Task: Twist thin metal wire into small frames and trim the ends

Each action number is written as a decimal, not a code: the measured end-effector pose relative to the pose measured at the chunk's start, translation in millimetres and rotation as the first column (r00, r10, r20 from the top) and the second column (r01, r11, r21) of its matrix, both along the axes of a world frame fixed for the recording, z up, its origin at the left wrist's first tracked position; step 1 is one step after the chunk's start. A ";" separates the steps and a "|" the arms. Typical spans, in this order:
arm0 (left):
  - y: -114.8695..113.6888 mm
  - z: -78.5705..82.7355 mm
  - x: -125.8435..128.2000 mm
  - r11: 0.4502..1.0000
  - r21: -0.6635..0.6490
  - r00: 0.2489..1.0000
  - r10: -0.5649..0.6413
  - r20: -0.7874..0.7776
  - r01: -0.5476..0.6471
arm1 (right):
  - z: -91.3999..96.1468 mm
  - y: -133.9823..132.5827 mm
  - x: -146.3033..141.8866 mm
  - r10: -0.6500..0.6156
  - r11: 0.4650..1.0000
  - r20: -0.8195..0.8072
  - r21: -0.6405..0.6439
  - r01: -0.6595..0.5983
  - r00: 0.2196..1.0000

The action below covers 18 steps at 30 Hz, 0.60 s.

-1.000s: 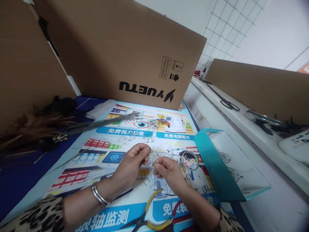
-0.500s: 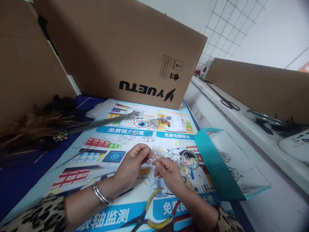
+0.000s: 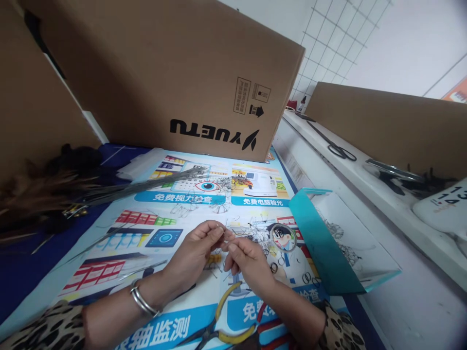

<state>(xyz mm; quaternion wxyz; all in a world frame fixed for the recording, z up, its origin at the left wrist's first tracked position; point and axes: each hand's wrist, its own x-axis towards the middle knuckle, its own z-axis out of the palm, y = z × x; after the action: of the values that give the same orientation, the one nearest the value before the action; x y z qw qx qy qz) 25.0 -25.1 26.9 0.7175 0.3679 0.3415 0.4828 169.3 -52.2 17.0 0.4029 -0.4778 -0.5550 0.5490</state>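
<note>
My left hand (image 3: 197,250) and my right hand (image 3: 245,260) meet over a printed poster (image 3: 160,228) on the table. Both pinch a thin piece of wire (image 3: 225,235) between thumb and fingertips, the fingertips almost touching. A silver bangle (image 3: 140,299) circles my left wrist. Small bent wire pieces (image 3: 255,228) lie scattered on the poster just beyond my hands. Yellow-handled pliers (image 3: 222,330) lie on the poster below my right wrist.
A large cardboard box (image 3: 175,82) stands behind the poster. A bundle of straight wires (image 3: 146,183) and dark feathers (image 3: 44,189) lie at left. A teal-edged open box (image 3: 339,243) with wire bits sits at right. Scissors (image 3: 333,146) lie on the white ledge.
My two hands have drawn closer together, the right one sliding left toward the left fingertips. The view has shifted slightly.
</note>
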 end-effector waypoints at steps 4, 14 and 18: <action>1.4 -4.2 -1.5 1.000 -0.026 1.000 0.015 -0.018 -0.015 | 3.5 -0.5 -0.3 0.044 0.998 -0.025 -0.034 -0.045 0.999; 2.1 -3.7 -4.3 0.999 -0.040 1.000 0.022 -0.011 -0.022 | -5.3 -3.3 0.2 0.064 0.998 -0.010 -0.010 -0.064 0.998; 8.4 -5.0 -6.0 0.994 -0.005 0.994 0.107 -0.008 -0.107 | 7.8 4.9 12.7 0.173 0.984 0.126 0.021 -0.177 0.977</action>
<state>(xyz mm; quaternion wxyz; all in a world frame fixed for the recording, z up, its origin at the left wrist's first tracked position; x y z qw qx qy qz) 18.9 -16.7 21.9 0.6903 0.3489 0.3648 0.5183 182.0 -47.3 24.8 0.3255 -0.4537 -0.6275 0.5427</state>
